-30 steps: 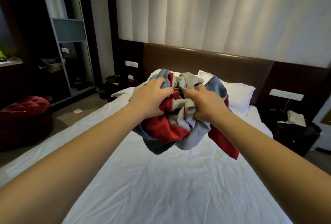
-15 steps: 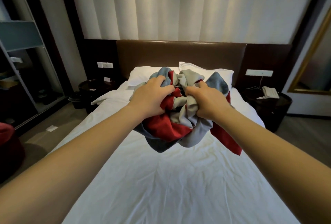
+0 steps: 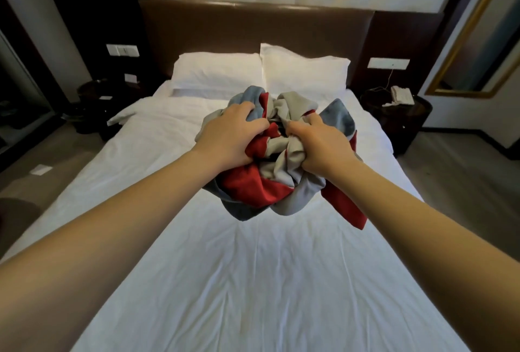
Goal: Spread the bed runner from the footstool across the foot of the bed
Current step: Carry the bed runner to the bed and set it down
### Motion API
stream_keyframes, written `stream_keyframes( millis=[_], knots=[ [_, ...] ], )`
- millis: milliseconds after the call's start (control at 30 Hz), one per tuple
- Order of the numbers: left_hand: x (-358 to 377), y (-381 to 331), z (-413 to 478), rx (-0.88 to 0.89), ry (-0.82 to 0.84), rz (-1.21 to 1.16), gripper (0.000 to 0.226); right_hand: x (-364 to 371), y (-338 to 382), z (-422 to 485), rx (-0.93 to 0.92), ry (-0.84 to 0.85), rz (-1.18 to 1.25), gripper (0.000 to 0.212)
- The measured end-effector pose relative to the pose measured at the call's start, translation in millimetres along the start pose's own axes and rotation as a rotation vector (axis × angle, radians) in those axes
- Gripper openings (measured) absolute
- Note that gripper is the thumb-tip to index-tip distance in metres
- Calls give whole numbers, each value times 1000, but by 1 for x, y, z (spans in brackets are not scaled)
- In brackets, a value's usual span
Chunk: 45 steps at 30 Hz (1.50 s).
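Observation:
A crumpled bed runner (image 3: 261, 185) in red, grey and blue hangs bunched in the air over the middle of the white bed (image 3: 253, 281). My left hand (image 3: 230, 135) grips the bundle's left side with curled fingers. My right hand (image 3: 323, 143) grips its right side the same way. A red tail of the cloth dangles below my right wrist. The footstool is out of view.
Two white pillows (image 3: 261, 73) lean on the brown headboard (image 3: 253, 25). A dark nightstand (image 3: 399, 123) with a white phone (image 3: 401, 95) stands right of the bed, another nightstand (image 3: 95, 98) on the left. A gold-framed mirror (image 3: 484, 42) hangs at far right.
My view has swung right and downward until the bed is centred; the red footstool has left the frame. Both hands keep hold of the bundled runner, now lower over the sheet.

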State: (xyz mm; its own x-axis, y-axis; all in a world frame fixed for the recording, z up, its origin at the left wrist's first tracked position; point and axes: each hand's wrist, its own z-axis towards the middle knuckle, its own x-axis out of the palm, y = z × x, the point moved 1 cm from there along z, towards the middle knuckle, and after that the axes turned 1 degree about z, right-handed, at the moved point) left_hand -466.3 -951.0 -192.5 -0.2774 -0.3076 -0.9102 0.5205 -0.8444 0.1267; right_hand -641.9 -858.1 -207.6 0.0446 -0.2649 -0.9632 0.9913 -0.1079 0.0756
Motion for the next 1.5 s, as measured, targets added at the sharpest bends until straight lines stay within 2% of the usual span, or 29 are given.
stream_keyframes(
  millis=[500,667,933,1100,1500],
  knots=[
    [163,-13,-50,-28,176,-127,37,165,-21,-31,46,163,106,57],
    [226,-28,-69,-32,247,-163,37,221,-31,-50,90,278,108,63],
    [308,-49,-95,-36,341,-169,37,301,-49,-76,104,361,125,59],
    [345,-63,-109,-63,357,-202,38,342,-59,-87,121,396,116,52],
    [417,-88,-120,-52,437,-175,39,415,-88,-108,119,486,85,59]
  ],
)
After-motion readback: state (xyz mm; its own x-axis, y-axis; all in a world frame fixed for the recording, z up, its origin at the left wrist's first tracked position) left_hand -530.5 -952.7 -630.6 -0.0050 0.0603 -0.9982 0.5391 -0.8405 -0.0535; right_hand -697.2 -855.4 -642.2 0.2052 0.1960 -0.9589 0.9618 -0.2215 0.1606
